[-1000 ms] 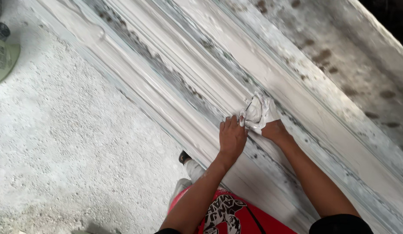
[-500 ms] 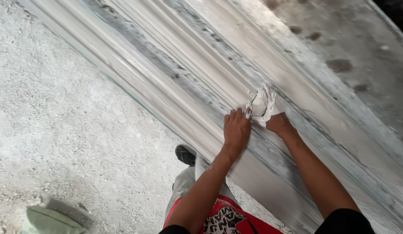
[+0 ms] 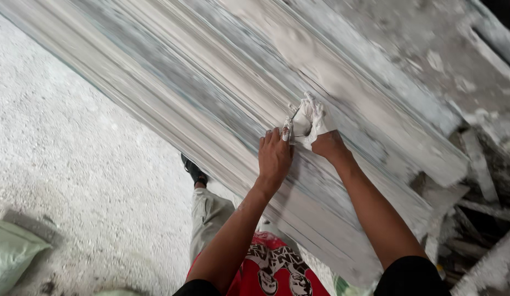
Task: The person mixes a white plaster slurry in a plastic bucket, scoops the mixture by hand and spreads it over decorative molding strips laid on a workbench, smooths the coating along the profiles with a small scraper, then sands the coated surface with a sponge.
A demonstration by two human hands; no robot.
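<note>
A long white plaster cornice moulding point(image 3: 211, 93) with ridged grooves runs diagonally from upper left to lower right. My right hand point(image 3: 321, 134) presses a plaster-coated white wad point(image 3: 310, 118) against a groove near the middle. My left hand point(image 3: 274, 156) rests flat on the moulding right beside it, with its fingertips touching the wad and a small plaster-covered tool point(image 3: 288, 129).
Rough white dusty floor point(image 3: 74, 164) lies to the left. A pale green sack point(image 3: 14, 252) sits at the lower left. Broken plaster pieces and slats point(image 3: 474, 181) pile up at the right. My shoe point(image 3: 195, 171) stands under the moulding's edge.
The view has shifted along the moulding, bringing the broken debris at right into sight. Both hands stay together on the same groove with the wad.
</note>
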